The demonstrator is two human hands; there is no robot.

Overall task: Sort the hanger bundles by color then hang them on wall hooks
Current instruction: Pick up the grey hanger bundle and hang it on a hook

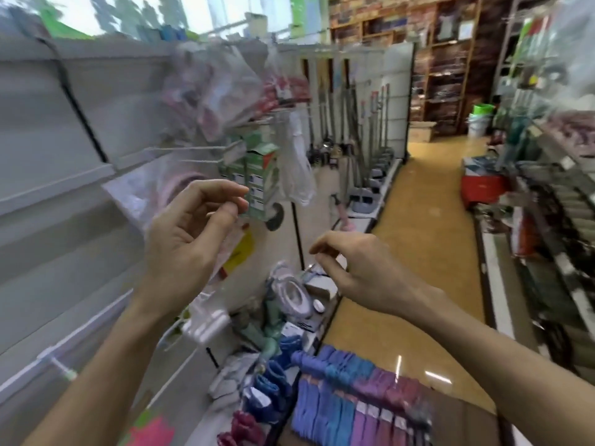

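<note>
Your left hand [190,230] is raised in front of the wall panel [48,130], palm turned toward you, forearm running up from the lower left. Its fingers [219,191] are curled, with the thumb tip brought close under the fingertips. A clear plastic bag [225,259] hangs just behind this hand, but blur prevents me from telling whether the fingers pinch its top edge or hold nothing.

Your right hand [360,268] is held lower and to the right, back of the hand up, wrist bent, forearm coming in from the lower right. Its fingers are curled downward with thumb and forefinger tips together; something thin and pale shows at the tips, too blurred to identify.

The hanger bundles [354,400] lie low in the view, below your right forearm, on a brown cardboard surface [467,423] next to the aisle floor [428,236]. They lie side by side in a row, blue at the left, then teal, purple and dark red toward the right. Each bundle's long axis runs roughly toward and away from you, with the white-labelled ends nearer you.

More blue bundles [273,384] and dark red ones [244,426] lie loose to the left of that row, at the foot of the wall panel. Bare wire hooks [190,149] project from the panel above your left hand, pointing right.
</note>
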